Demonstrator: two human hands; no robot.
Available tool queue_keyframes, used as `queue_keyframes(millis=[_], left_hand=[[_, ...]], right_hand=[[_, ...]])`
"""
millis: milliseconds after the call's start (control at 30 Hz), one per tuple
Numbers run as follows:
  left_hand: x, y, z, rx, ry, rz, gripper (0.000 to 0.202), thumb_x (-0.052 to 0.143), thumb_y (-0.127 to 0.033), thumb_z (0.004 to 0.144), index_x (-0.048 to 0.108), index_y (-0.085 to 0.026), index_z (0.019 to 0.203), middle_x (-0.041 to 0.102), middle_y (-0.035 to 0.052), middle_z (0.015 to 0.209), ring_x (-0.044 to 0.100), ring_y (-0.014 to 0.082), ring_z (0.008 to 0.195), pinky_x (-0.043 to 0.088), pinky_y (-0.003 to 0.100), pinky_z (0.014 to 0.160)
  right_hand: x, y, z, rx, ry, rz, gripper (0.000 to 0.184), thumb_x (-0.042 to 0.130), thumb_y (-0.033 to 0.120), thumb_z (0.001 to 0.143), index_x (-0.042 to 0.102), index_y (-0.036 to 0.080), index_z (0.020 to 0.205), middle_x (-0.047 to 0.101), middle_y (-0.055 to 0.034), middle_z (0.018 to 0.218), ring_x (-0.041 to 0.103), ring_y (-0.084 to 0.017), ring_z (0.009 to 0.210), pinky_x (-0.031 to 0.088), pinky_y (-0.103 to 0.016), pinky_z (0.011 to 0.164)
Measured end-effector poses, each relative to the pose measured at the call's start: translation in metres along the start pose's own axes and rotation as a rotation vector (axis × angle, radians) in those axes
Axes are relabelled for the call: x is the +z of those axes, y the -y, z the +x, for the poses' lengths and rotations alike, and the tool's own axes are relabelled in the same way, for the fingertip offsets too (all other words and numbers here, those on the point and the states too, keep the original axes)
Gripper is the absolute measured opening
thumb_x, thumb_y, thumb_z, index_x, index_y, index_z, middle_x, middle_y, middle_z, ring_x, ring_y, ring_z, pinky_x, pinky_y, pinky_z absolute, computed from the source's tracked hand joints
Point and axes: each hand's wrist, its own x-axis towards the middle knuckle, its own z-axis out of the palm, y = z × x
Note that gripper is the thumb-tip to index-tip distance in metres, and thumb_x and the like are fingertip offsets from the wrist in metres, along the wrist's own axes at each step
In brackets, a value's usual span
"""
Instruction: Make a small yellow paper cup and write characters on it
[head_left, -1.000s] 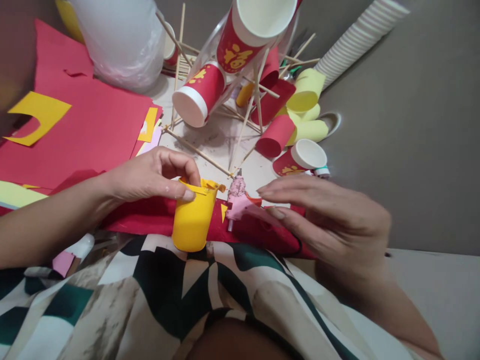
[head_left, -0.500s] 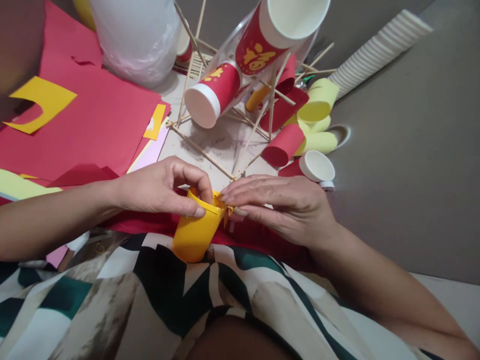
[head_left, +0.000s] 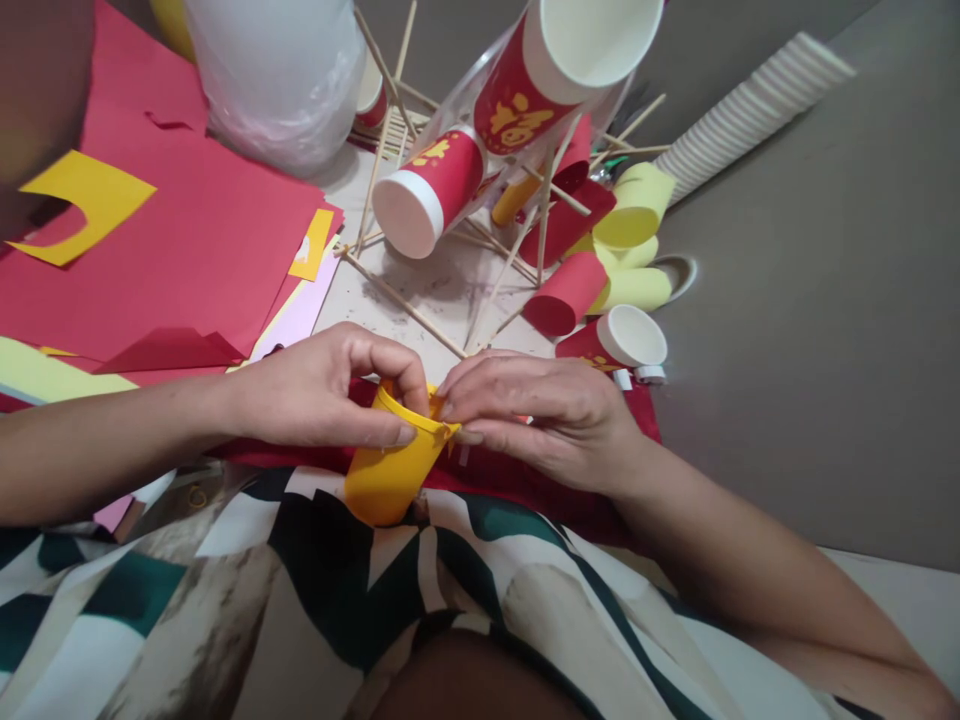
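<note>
A yellow paper tube (head_left: 390,470) stands tilted against the patterned clothing at my lap. My left hand (head_left: 352,390) grips its upper rim, thumb outside and fingers reaching into the opening. On the rim's right side my right hand (head_left: 540,410) pinches a small pointed bit of yellow paper between thumb and fingers. Part of the rim is hidden behind the fingers. Just beyond my hands lies a frame of thin wooden sticks (head_left: 401,305) joined at the corners.
Red paper sheets (head_left: 187,230) with yellow scraps lie at the left. Red paper cups (head_left: 450,180) in clear plastic stand behind the sticks. Red and yellow paper rolls (head_left: 566,290), another cup (head_left: 634,335) and a stack of striped cups (head_left: 757,115) line the right, by a grey wall (head_left: 817,330).
My right fingers have closed in on the rim, and the small piece there now sits flatter between them. My left hand keeps its hold on the tube. The view has shifted slightly.
</note>
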Motion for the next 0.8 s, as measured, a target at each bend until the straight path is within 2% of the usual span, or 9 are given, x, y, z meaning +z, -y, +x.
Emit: queue_keyframes(millis=[200, 367, 500, 700, 800], left_hand=[[0.0021, 0.0046, -0.0033, 0.006, -0.004, 0.015, 0.005, 0.071, -0.021, 0.079, 0.071, -0.021, 0.084, 0.069, -0.0002, 0.082, 0.065, 0.016, 0.08, 0.051, 0.025, 0.068], [0.0038, 0.0065, -0.0041, -0.001, -0.032, 0.05, 0.007, 0.07, -0.02, 0.079, 0.071, -0.023, 0.085, 0.07, -0.0017, 0.082, 0.067, 0.0158, 0.079, 0.056, 0.028, 0.076], [0.0053, 0.0065, -0.0041, 0.006, -0.059, 0.061, 0.008, 0.07, -0.019, 0.078, 0.07, -0.023, 0.085, 0.07, -0.0036, 0.082, 0.067, 0.0149, 0.079, 0.056, 0.03, 0.083], [0.0073, 0.0019, -0.0038, 0.024, -0.077, 0.083, 0.005, 0.069, -0.016, 0.078, 0.069, -0.02, 0.081, 0.071, -0.0054, 0.081, 0.067, 0.0127, 0.077, 0.055, 0.033, 0.092], [0.0084, 0.0007, -0.0042, 0.054, -0.075, 0.087, 0.004, 0.069, -0.016, 0.078, 0.068, -0.02, 0.08, 0.07, -0.0063, 0.081, 0.067, 0.0116, 0.077, 0.055, 0.032, 0.092]], right_hand=[[0.0007, 0.0016, 0.0005, 0.039, 0.007, 0.011, 0.006, 0.066, 0.015, 0.093, 0.072, 0.016, 0.093, 0.076, -0.0075, 0.086, 0.072, -0.014, 0.086, 0.061, -0.029, 0.08], [0.0006, 0.0046, 0.001, 0.076, 0.015, 0.039, 0.008, 0.063, 0.014, 0.094, 0.07, 0.016, 0.09, 0.074, -0.0066, 0.086, 0.071, -0.014, 0.085, 0.061, -0.029, 0.078], [0.0016, 0.0069, 0.0007, 0.149, -0.01, 0.006, 0.004, 0.064, 0.016, 0.094, 0.068, 0.017, 0.095, 0.074, -0.0061, 0.088, 0.071, -0.013, 0.083, 0.06, -0.027, 0.077], [0.0013, 0.0067, 0.0009, 0.024, 0.014, -0.052, 0.005, 0.063, 0.014, 0.094, 0.067, 0.013, 0.097, 0.074, -0.0084, 0.084, 0.071, -0.015, 0.082, 0.059, -0.03, 0.077], [0.0008, 0.0075, 0.0014, -0.015, 0.027, -0.088, 0.005, 0.066, 0.017, 0.093, 0.068, 0.013, 0.095, 0.074, -0.0092, 0.083, 0.071, -0.017, 0.082, 0.058, -0.034, 0.078]])
